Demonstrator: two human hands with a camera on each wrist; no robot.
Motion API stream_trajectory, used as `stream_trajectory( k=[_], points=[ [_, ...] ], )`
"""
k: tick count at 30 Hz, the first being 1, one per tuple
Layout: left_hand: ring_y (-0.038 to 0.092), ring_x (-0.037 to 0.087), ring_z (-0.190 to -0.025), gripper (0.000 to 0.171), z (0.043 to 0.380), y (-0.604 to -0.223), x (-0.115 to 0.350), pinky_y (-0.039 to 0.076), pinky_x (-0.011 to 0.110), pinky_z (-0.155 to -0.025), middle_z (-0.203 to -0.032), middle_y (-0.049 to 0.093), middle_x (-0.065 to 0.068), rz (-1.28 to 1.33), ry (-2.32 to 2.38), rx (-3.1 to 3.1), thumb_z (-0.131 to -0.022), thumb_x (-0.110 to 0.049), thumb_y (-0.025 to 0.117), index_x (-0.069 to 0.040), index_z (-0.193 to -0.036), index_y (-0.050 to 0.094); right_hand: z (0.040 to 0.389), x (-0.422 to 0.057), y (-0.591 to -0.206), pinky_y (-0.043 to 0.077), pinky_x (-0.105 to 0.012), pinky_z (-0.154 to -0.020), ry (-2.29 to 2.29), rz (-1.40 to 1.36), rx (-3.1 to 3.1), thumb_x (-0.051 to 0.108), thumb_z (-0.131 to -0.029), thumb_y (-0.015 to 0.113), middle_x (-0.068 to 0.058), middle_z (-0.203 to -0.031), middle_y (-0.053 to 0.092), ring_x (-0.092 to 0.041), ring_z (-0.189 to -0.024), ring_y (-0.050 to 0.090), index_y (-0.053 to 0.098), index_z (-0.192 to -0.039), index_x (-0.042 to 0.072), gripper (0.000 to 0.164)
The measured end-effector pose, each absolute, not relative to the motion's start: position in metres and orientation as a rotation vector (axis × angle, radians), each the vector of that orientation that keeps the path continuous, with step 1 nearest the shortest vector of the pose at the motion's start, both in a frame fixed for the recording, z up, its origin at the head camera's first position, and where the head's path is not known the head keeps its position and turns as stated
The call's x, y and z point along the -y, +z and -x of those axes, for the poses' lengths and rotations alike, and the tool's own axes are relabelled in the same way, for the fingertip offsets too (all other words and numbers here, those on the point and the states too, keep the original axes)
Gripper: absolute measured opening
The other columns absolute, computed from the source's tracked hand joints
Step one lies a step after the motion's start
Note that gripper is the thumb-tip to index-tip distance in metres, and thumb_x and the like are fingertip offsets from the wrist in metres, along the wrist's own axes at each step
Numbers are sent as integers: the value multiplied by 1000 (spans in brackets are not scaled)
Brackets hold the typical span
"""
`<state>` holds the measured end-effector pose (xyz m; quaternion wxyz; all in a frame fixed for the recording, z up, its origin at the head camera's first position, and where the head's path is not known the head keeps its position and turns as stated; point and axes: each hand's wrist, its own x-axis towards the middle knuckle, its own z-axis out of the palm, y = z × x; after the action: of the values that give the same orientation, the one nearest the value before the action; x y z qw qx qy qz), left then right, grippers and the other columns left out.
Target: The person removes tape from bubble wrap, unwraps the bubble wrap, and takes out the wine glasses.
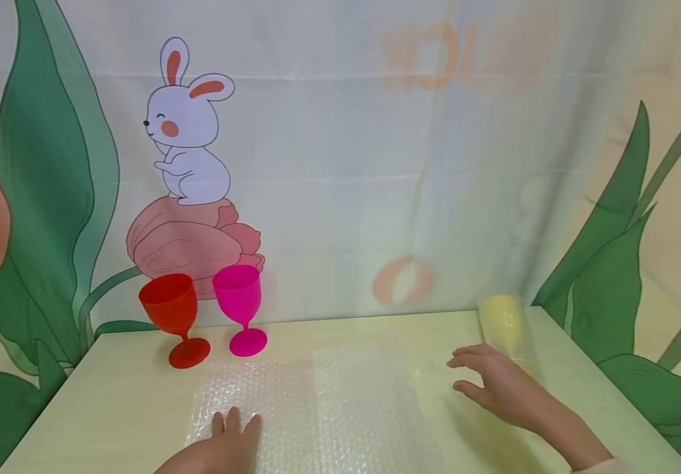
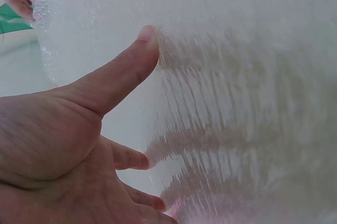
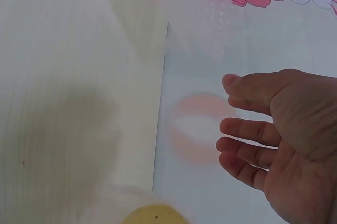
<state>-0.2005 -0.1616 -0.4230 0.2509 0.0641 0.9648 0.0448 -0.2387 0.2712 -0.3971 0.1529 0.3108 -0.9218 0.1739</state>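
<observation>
Bubble wrap (image 1: 317, 403), spread between the table's (image 1: 109, 388) side edges.
Left hand (image 1: 222, 449), fingers apart, touches it, probably steadying it; right hand (image 1: 503, 392), loose-fingered, grips nothing, near the wrapped yellow object (image 1: 503, 321) by the back right corner.

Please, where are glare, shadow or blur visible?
Head view: glints on the clear plastic bubble-wrap sheet, shadow below the bare right hand; left wrist: the sheet's right side blurs; right wrist: broad shadow on the pale wood-grain tabletop.

orange lettering (image 1: 453, 58) on backdrop (image 1: 328, 145), blurred, unreadable
</observation>
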Motion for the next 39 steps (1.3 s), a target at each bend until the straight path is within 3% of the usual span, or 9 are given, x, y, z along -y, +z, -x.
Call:
stream_trajectory(
  k=[7,14,17,21,25,33,39],
  points=[
    [34,58,-139,122,200,-425,163,49,69,-93,-156,37,31,-172,129,-2629,-57,-55,95,-4,-154,41,236,-286,-398,55,-50,-91,456,-779,2641,12,-86,83,-14,-124,69,-34,-114,63,75,-111,8,27],
    [36,57,-138,126,201,-428,165,53,68,-86,-155,40,28,-175,106,-2634,-51,-57,95,-8,-154,42,236,-304,-392,50,-64,-90,388,-575,2623,14,-82,86,-25,-121,68,-46,-113,61,75,-109,3,30],
    [34,58,-140,125,203,-430,166,50,70,-91,-156,37,29,-168,122,-2623,-53,-57,95,-6,-154,41,237,-313,-390,49,-67,-86,386,-468,2640,14,-83,85,-27,-119,68,-50,-111,60,75,-110,0,32],
    [29,60,-142,123,206,-433,166,42,72,-100,-159,30,32,-157,152,-2602,-59,-57,93,-3,-154,37,240,-324,-389,48,-66,-89,380,-359,2655,15,-85,83,-29,-115,68,-53,-109,61,72,-112,-5,35],
    [28,60,-142,123,206,-434,165,41,72,-101,-159,30,32,-163,145,-2599,-59,-56,93,-3,-155,37,241,-333,-390,47,-66,-93,362,-268,2691,17,-87,81,-31,-116,68,-54,-111,61,70,-114,-10,41],
    [28,60,-142,118,204,-430,163,41,72,-101,-158,31,33,-170,149,-2602,-62,-50,94,-1,-154,38,240,-347,-395,50,-67,-83,422,-89,2765,26,-93,75,-38,-121,62,-60,-108,58,60,-125,-16,54],
    [26,61,-142,115,205,-428,161,38,74,-102,-157,30,34,-161,172,-2583,-66,-49,93,1,-153,37,242,-352,-398,48,-68,-86,463,-28,2822,38,-101,65,-43,-120,58,-61,-112,55,53,-129,-20,66]
  ],
)
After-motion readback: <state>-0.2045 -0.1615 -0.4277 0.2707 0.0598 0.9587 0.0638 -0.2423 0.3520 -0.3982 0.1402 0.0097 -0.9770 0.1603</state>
